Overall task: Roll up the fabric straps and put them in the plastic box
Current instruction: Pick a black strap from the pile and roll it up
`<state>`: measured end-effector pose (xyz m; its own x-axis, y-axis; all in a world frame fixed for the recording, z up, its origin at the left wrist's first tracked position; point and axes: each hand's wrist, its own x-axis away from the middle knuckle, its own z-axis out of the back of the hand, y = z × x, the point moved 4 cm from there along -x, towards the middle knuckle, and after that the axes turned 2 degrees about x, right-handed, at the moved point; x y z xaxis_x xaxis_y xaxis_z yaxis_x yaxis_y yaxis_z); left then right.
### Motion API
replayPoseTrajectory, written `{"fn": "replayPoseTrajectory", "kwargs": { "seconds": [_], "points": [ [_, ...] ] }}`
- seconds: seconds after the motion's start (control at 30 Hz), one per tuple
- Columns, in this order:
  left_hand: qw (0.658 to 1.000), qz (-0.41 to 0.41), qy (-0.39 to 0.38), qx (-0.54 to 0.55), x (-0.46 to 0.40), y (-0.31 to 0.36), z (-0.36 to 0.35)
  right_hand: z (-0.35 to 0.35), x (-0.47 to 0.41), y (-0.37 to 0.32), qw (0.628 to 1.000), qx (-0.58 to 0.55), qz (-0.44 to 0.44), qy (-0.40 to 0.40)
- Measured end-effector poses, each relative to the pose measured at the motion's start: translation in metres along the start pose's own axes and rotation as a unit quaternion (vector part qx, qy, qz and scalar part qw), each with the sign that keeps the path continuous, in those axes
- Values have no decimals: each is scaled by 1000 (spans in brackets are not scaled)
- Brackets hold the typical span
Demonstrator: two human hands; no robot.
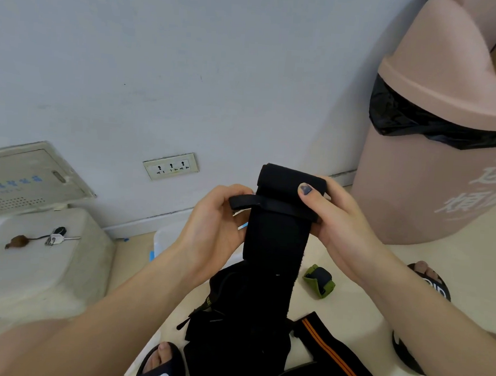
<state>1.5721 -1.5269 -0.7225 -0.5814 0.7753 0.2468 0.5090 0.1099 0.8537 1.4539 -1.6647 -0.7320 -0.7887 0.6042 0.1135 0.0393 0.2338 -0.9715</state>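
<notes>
Both hands' fingers [306, 192] grip the black strap [279, 231] between them (top partly rolled)

both hands [218, 215] [335, 220] raised, fingers curled, gripping.

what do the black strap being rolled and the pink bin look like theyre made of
Black strap: seems a thick woven or elastic fabric, matte, with a fuzzy, frayed-looking edge; it bends softly where it is rolled. Pink bin: looks like moulded plastic, smooth with a faint sheen and rounded lid.
</notes>
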Motion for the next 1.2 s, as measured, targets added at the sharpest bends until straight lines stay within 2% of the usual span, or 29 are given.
{"fn": "replayPoseTrajectory", "kwargs": {
  "seconds": [0.17,0.3,0.4,0.57,0.67,0.77,0.83,1.07,1.2],
  "points": [
    [998,-5,-18,-63,0,0,-3,-1,2,1,1000,25,6,4],
    [974,-97,5,-206,2,0,-5,-2,3,1,1000,23,12,4],
    [953,-140,29,-268,4,1,-5,-4,4,2,1000,28,14,1],
    [955,-122,40,-268,3,3,-6,-4,4,0,1000,22,18,-11],
    [948,-111,-24,-297,1,9,-4,-5,5,0,999,27,18,-42],
    [923,-146,-85,-347,2,14,-6,-7,7,-2,997,8,20,-72],
    [917,-158,-99,-352,4,16,-8,-8,9,-3,996,-13,21,-86],
    [913,-185,-90,-353,6,15,-8,-11,11,-2,993,-45,-23,-109],
    [904,-195,-93,-369,7,13,-12,-14,11,1,996,-33,-29,-79]
  ]
}}
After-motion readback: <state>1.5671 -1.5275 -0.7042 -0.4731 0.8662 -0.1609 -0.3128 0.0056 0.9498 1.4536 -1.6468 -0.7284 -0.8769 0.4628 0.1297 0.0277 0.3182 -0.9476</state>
